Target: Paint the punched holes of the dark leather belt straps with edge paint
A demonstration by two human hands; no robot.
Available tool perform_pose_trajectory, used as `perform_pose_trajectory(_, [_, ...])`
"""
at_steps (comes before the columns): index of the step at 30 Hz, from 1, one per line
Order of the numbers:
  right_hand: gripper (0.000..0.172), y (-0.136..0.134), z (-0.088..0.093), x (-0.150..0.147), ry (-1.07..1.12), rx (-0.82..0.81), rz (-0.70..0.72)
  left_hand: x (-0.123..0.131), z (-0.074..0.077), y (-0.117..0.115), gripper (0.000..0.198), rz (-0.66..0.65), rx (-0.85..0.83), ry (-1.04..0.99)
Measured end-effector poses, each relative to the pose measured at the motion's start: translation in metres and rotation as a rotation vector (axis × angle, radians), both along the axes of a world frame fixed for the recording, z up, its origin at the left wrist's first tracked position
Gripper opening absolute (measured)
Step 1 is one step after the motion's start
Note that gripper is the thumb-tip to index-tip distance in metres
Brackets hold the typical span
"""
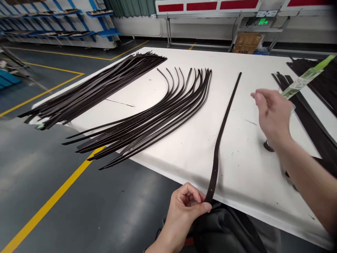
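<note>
My left hand (184, 214) is closed at the table's near edge, pinching the lower end of a dark brown strap (216, 154) between thumb and fingers. Small holes show near that end. The strap runs away from me across the white table, its far tip lying on the surface. Over the table on the right, my right hand (275, 112) is raised with its fingers pinched together; what they hold, if anything, is hidden. A green and white printed stick (300, 82) sticks out behind this hand, and I cannot tell whether it is held. Beneath the hand is a small dark round object (268, 146).
Several dark straps (158, 109) lie fanned mid-table, their near ends overhanging the edge. A thick bundle of straps (105, 84) lies farther left. More dark strips (313, 119) lie on the right of the white table (184, 140). A cardboard box (247, 43) stands beyond.
</note>
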State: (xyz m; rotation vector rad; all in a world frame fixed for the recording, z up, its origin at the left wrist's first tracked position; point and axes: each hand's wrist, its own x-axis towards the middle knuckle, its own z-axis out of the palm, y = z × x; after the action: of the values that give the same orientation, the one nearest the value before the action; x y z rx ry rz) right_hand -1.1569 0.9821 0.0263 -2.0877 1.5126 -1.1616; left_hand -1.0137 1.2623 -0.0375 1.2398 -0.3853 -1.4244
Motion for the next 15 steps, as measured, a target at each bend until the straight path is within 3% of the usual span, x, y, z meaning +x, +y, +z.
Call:
perform_pose_trajectory(2, [0.033,0.067,-0.010,-0.024,0.075,-0.111,0.083,-0.005,-0.001,-0.006,0.030,-0.013,0.013,0.022])
perform_pose_trajectory(4, [0.031,0.128,-0.028,-0.047,0.120,-0.240,0.345,-0.010,-0.002,-0.012,0.030,-0.026,0.024,0.029])
perform_pose_trajectory(5, [0.031,0.152,-0.039,-0.056,0.160,-0.306,0.512,-0.012,-0.002,-0.015,0.030,-0.029,0.027,0.027])
perform_pose_trajectory(7, [0.035,0.183,-0.060,-0.068,0.173,-0.292,0.626,-0.017,-0.002,-0.019,0.030,-0.033,0.030,0.016])
perform_pose_trajectory(10, [0.032,0.197,-0.078,-0.073,0.174,-0.324,0.667,-0.025,0.000,-0.025,0.029,-0.035,0.037,0.011])
perform_pose_trajectory(15, [0.032,0.192,-0.088,-0.076,0.214,-0.299,0.718,-0.032,0.001,-0.029,0.029,-0.062,0.044,0.029])
